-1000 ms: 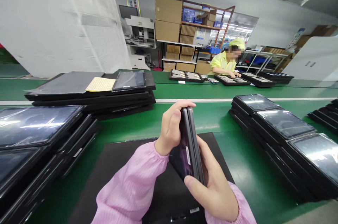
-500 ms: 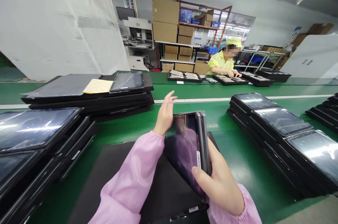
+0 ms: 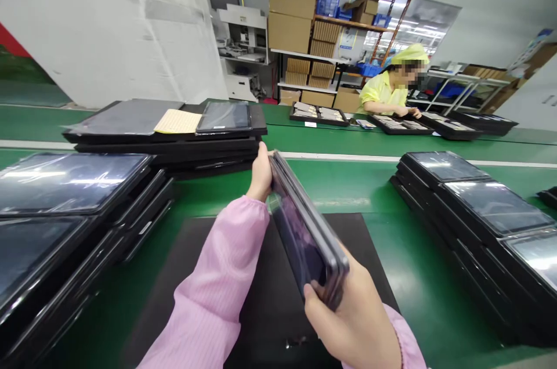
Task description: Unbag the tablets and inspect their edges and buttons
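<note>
Tablets (image 3: 289,224), tilted face to back above the black mat (image 3: 183,259) at twelve o'clock, are in mid-air handling, your right hand (image 3: 357,311) clamped round their near end, your left hand (image 3: 260,174) touching the far end, grip unclear, so any shift calls for aligned edges.

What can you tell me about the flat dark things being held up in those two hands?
They look like a pair of thin tablets, pressed face to face or back to back, with rounded corners and grey edges. The side facing left is dark, glossy and mirror-like, perhaps glass. They stand on edge, slanting, above a black mat. The right hand grips the near end, thumb on the glossy face; the left hand touches the far end. Blur hides finer detail.
</note>
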The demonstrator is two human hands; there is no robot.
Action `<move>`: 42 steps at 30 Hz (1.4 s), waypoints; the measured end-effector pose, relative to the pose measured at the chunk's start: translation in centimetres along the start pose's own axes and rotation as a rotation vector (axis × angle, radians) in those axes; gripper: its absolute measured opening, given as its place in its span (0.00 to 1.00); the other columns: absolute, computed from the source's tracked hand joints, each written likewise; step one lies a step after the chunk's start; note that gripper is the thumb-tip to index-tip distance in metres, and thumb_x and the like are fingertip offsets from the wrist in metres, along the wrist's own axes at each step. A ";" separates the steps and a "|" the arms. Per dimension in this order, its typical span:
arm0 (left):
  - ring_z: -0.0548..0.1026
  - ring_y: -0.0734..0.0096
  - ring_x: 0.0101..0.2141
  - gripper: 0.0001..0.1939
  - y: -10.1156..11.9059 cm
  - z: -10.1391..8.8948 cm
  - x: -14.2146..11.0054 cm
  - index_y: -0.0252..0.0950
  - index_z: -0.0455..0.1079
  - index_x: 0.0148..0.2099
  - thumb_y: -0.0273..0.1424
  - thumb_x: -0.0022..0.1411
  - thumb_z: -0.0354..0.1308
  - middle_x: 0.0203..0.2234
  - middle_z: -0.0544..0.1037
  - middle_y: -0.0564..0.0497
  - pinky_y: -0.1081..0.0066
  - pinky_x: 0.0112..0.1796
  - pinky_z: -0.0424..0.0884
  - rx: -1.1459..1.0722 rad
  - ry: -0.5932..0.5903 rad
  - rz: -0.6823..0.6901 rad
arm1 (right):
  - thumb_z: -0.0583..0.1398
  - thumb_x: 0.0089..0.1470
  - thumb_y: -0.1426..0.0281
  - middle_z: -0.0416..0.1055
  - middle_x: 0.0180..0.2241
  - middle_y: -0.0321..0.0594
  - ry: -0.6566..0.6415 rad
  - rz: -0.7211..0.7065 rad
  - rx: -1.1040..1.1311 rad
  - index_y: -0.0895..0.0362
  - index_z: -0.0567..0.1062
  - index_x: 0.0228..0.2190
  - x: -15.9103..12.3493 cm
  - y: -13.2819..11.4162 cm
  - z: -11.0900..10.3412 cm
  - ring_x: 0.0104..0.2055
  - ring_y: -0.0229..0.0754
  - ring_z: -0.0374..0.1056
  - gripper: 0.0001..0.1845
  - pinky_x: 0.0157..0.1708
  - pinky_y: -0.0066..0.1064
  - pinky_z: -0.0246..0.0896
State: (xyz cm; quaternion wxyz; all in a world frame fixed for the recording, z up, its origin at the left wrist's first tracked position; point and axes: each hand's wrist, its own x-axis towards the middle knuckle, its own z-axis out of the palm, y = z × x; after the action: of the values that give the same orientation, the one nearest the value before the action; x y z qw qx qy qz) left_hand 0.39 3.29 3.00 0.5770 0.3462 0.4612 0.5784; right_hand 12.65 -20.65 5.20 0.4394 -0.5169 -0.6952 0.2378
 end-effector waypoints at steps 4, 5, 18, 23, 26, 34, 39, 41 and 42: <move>0.65 0.72 0.15 0.39 3.8 -2.2 -0.8 0.40 0.62 0.15 0.61 0.68 0.38 0.09 0.64 0.52 0.74 0.19 0.62 0.102 -0.005 0.376 | 0.58 0.50 0.78 0.70 0.63 0.48 -0.227 -0.014 0.023 0.57 0.64 0.66 0.9 0.3 0.6 0.61 0.54 0.71 0.41 0.58 0.42 0.72; 0.64 0.73 0.14 0.40 4.4 -2.5 -1.3 0.40 0.62 0.15 0.61 0.68 0.36 0.09 0.63 0.52 0.74 0.18 0.61 0.125 -0.028 0.426 | 0.59 0.49 0.78 0.69 0.63 0.47 -0.278 -0.015 0.018 0.56 0.64 0.65 1.2 0.3 0.7 0.62 0.55 0.69 0.40 0.60 0.44 0.70; 0.62 0.77 0.13 0.40 5.4 -1.8 -2.8 0.39 0.64 0.16 0.59 0.70 0.36 0.10 0.64 0.53 0.74 0.16 0.58 0.202 -0.206 0.515 | 0.69 0.51 0.70 0.63 0.67 0.47 -0.592 0.077 0.186 0.54 0.60 0.69 3.0 1.2 -0.8 0.64 0.54 0.67 0.47 0.53 0.41 0.76; 0.65 0.77 0.14 0.37 5.1 -2.0 -2.5 0.39 0.66 0.18 0.54 0.72 0.40 0.12 0.65 0.54 0.74 0.19 0.60 0.208 -0.214 0.522 | 0.62 0.59 0.70 0.65 0.67 0.47 -0.586 0.070 0.288 0.53 0.64 0.67 3.5 2.3 -1.1 0.64 0.50 0.68 0.35 0.50 0.37 0.77; 0.66 0.77 0.15 0.37 5.0 -2.1 -2.5 0.38 0.66 0.18 0.52 0.74 0.39 0.12 0.66 0.53 0.74 0.19 0.61 0.216 -0.214 0.528 | 0.57 0.61 0.73 0.66 0.66 0.43 -0.613 0.059 0.313 0.51 0.65 0.66 3.8 2.2 -1.2 0.63 0.46 0.69 0.32 0.51 0.35 0.77; 0.65 0.75 0.15 0.39 5.0 -2.0 -2.2 0.39 0.64 0.16 0.58 0.71 0.38 0.11 0.65 0.53 0.73 0.19 0.62 0.242 -0.185 0.554 | 0.51 0.64 0.74 0.71 0.62 0.43 -0.617 0.000 0.206 0.54 0.67 0.65 4.2 2.2 -1.6 0.61 0.46 0.71 0.29 0.59 0.42 0.70; 0.65 0.75 0.15 0.39 5.1 -2.0 -2.3 0.39 0.64 0.16 0.57 0.71 0.38 0.11 0.65 0.52 0.73 0.19 0.62 0.246 -0.198 0.548 | 0.50 0.64 0.74 0.70 0.63 0.41 -0.603 0.002 0.176 0.52 0.67 0.65 4.0 2.1 -1.4 0.52 0.44 0.77 0.30 0.57 0.43 0.72; 0.65 0.75 0.15 0.39 5.2 -2.0 -2.4 0.39 0.64 0.16 0.56 0.71 0.39 0.12 0.65 0.52 0.73 0.19 0.62 0.242 -0.199 0.544 | 0.51 0.63 0.74 0.69 0.64 0.41 -0.602 0.016 0.216 0.52 0.67 0.65 4.0 2.0 -1.4 0.55 0.45 0.75 0.30 0.55 0.41 0.74; 0.64 0.76 0.15 0.39 5.2 -1.9 -2.4 0.39 0.64 0.16 0.56 0.71 0.38 0.12 0.65 0.52 0.74 0.19 0.61 0.241 -0.197 0.544 | 0.51 0.63 0.73 0.68 0.64 0.40 -0.602 0.023 0.237 0.52 0.67 0.65 4.0 1.9 -1.4 0.57 0.46 0.74 0.30 0.54 0.41 0.74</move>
State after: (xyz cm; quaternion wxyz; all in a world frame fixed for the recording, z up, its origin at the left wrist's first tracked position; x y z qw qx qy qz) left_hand -3.00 1.09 7.53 0.3980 0.5771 0.3589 0.6163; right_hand 14.50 -16.45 5.85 0.2684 -0.3767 -0.7554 0.4641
